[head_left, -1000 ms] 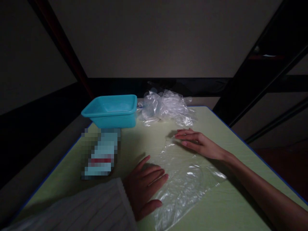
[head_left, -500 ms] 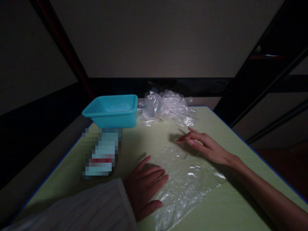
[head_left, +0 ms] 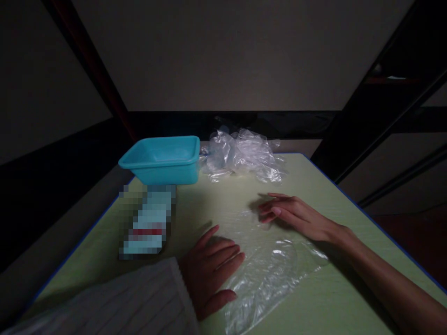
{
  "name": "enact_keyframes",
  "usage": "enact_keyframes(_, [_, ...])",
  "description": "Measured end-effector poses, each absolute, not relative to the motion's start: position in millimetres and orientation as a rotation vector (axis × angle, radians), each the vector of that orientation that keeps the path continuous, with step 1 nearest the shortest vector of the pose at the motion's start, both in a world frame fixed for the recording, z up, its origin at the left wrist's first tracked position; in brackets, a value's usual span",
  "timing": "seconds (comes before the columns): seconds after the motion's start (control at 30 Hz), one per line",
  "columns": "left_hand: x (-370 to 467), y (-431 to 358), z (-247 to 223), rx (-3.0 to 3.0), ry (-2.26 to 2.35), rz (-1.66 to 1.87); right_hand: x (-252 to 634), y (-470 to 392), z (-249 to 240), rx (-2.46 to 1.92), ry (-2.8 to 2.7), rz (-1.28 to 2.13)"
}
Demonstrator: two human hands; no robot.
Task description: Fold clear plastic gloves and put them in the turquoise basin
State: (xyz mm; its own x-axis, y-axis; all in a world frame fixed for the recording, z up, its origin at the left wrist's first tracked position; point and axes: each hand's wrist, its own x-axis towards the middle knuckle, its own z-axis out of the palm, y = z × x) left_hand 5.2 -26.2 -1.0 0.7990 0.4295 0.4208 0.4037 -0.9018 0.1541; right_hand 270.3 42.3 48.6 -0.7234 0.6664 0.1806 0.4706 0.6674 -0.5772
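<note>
A clear disposable plastic glove [head_left: 268, 274] lies flat and slightly wrinkled on the table, its cuff toward me. My left hand [head_left: 214, 272] rests palm down at its left edge, fingers spread and holding nothing. Over the far end of the glove is my right hand [head_left: 289, 215], fingers loosely bent and apart. Its fingertips are close to the glove's finger part; whether they touch the film I cannot tell. A crumpled heap of clear plastic gloves [head_left: 244, 156] sits at the back of the table.
A light blue plastic basin [head_left: 164, 174] stands at the back left, beside the heap. In front of it lies a pixelated flat object [head_left: 150, 221], perhaps a phone. The pale green table [head_left: 349, 298] has a blue edge and meets a panel at the back.
My right hand's fingers have curled down a little, nearer to the far end of the glove. My left hand and the glove have stayed in place.
</note>
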Motion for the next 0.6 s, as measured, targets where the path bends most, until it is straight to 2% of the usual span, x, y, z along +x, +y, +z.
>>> enact_keyframes(0.33, [4.4, -26.1, 1.5, 2.908, 0.677, 0.697, 273.4, 41.5, 48.3, -0.955, -2.410, 0.758])
enact_keyframes(0.6, [4.9, -26.4, 1.0, 2.876, 0.654, 0.742, 278.3, 43.2, 48.3, -1.311, -2.270, 0.535])
